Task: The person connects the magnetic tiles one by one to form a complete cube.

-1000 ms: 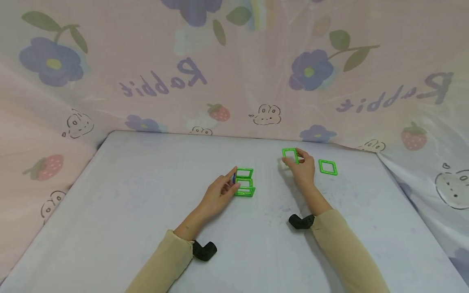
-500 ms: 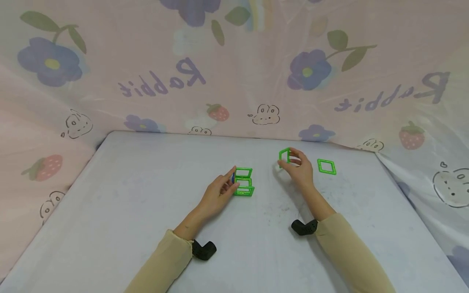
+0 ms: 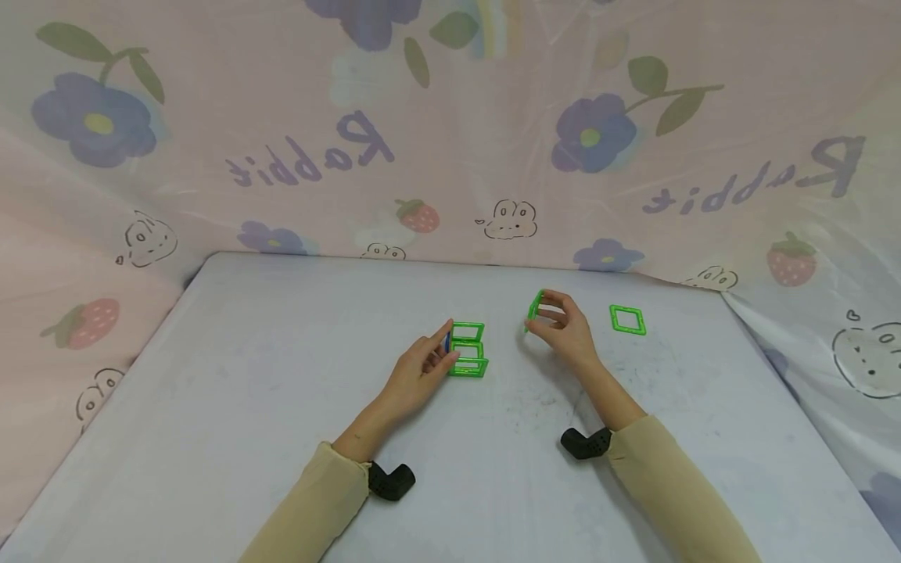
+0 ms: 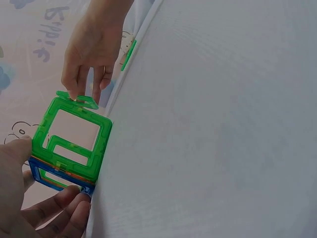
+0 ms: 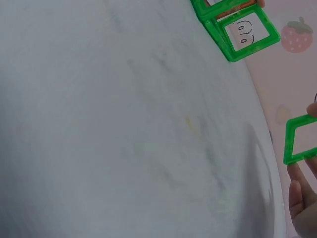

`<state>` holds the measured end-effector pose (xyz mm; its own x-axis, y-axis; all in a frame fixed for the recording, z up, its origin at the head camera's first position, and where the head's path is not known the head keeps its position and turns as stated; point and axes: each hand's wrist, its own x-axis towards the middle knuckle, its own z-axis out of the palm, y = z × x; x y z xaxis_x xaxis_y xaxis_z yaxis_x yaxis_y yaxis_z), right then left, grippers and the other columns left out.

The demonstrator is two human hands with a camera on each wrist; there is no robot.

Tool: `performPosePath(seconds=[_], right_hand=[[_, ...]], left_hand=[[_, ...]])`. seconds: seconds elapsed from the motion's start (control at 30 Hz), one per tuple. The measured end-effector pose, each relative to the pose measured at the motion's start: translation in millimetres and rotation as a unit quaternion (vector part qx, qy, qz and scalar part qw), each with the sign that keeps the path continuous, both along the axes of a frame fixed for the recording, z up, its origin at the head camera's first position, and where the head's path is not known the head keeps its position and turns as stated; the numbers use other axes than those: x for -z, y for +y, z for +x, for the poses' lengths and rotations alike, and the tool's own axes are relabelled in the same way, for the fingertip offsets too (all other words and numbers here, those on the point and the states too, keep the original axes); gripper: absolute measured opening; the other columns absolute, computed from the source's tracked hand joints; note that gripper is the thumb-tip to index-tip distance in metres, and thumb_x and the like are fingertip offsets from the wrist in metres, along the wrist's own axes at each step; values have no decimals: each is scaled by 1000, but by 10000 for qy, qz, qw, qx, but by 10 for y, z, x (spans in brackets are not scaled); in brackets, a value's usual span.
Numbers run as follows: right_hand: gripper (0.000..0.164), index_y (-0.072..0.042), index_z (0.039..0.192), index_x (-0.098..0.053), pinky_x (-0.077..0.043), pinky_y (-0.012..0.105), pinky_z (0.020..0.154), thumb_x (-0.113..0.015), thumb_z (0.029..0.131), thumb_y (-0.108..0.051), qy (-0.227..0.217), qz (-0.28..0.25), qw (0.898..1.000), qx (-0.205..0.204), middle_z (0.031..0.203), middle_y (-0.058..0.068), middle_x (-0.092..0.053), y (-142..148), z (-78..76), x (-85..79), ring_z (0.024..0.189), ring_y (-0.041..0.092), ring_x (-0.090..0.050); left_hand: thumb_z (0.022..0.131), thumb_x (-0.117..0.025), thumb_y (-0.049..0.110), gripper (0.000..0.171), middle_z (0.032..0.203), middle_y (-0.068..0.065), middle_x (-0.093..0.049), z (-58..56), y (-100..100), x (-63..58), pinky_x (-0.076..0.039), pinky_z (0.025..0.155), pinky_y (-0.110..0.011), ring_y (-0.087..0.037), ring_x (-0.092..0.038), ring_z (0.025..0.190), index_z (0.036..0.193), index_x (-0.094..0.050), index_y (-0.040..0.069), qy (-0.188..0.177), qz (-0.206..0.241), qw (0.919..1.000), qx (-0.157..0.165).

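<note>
My left hand point(image 3: 417, 374) holds a small assembly of magnetic tiles point(image 3: 468, 342) near the table's middle. In the left wrist view, its fingers and thumb grip the blue tile point(image 4: 60, 175) at one end, with green square tiles point(image 4: 103, 148) joined to it. Off to the right, my right hand point(image 3: 572, 335) pinches a separate green square magnetic tile point(image 3: 534, 308) between thumb and fingers, held up nearly edge-on to the head camera. The right wrist view shows this tile point(image 5: 290, 141) as an open frame, apart from the assembly.
Another green square tile point(image 3: 614, 320) lies flat on the white table point(image 3: 281, 352), right of my right hand. A patterned cloth point(image 3: 450, 141) hangs behind the table's back edge. Black wrist devices point(image 3: 393, 482) stick out at both cuffs.
My right hand has moved left and slightly nearer, turning its tile from face-on to nearly edge-on. My left hand and the assembly have stayed put.
</note>
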<state>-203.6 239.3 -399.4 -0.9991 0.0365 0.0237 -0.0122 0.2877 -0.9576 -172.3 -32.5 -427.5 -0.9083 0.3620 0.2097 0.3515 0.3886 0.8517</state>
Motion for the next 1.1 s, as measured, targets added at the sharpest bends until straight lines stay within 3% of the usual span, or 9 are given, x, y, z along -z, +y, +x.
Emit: performPosePath(seconds=[0.13,0.3,0.47,0.6,0.73,0.87,1.1], right_hand=[[66,-1,144,-36,-41,20,88,-67,85,-2,58,-130,9996,-227,140,20,-43,-5,7,11,126,38,-47],[71,-8,147,-34,-41,23,95,-68,86,-3,189,-88,9988,-442,140,16,-42,24,-32,112,126,34,-49],[70,-10,148,-36,-45,15,88,-69,86,-5,208,2,9977,-651,140,16,-41,36,-31,143,127,36,-48],[69,-7,145,-37,-46,31,97,-71,84,-4,265,88,9953,-928,140,16,-41,30,-15,132,128,36,-46],[70,-5,144,-37,-37,51,106,-71,83,-2,382,94,9921,-1189,140,18,-41,10,-3,132,128,40,-46],[70,-2,144,-35,-34,55,106,-70,84,-1,340,31,9911,-1288,141,20,-40,-18,17,114,128,42,-45],[69,-5,142,-38,-41,52,100,-73,82,-3,240,259,9887,-1457,140,14,-43,-23,18,133,125,37,-50]], left_hand=[[97,-57,22,54,93,-4,-53,-1,-1,5,-43,69,-20,-10,-47,77,147,-39,11,34,25,10000,12],[98,-56,22,53,93,-4,-53,0,-5,2,-43,70,-20,-10,-48,78,147,-39,12,31,18,10000,18],[98,-56,21,52,93,-4,-53,5,-9,-9,-42,69,-20,-11,-47,77,147,-40,11,34,25,10000,41],[98,-56,20,53,93,-5,-53,6,-8,-10,-43,69,-20,-11,-47,77,147,-40,9,55,61,10000,49],[98,-56,20,53,93,-5,-53,5,-7,-19,-43,70,-20,-11,-47,77,147,-39,10,30,79,10000,43],[98,-56,20,52,93,-5,-53,4,-7,-20,-43,70,-20,-11,-47,78,147,-40,11,-32,72,10000,30],[98,-56,19,52,93,-5,-53,7,-6,-20,-42,70,-20,-11,-47,78,147,-40,10,-33,87,10000,32]])
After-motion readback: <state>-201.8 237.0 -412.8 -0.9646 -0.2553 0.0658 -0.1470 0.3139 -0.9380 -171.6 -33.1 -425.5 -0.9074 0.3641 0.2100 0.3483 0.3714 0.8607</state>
